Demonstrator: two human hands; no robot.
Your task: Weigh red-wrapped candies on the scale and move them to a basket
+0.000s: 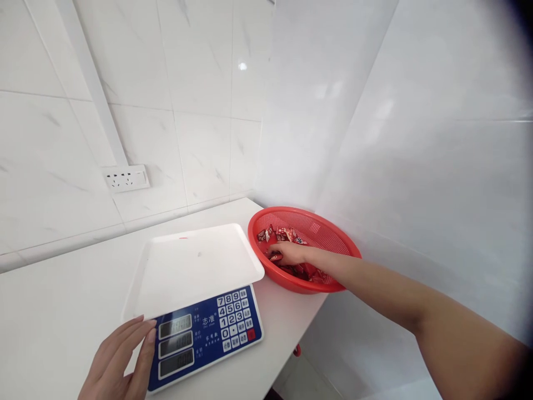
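A digital weighing scale stands on the white table, with a blue keypad panel [204, 339] and a bare white weighing tray [195, 264]. Its three displays show faint digits that I cannot read surely. My left hand [125, 355] is at the panel's left edge, fingers stretched out and holding nothing. To the scale's right is a red plastic basket [328, 230] with mesh walls. Small red wrapped packets [291, 236] lie inside it. My right hand [291, 253] reaches in over the rim, its fingers closed around a red packet [275, 256]; the fingertips are partly hidden.
The white table [54, 322] runs along a tiled wall, and the basket sits in the corner against the right wall. A socket plate [126, 178] and a cable duct are on the back wall. A small red object [297, 350] shows below the table's right edge.
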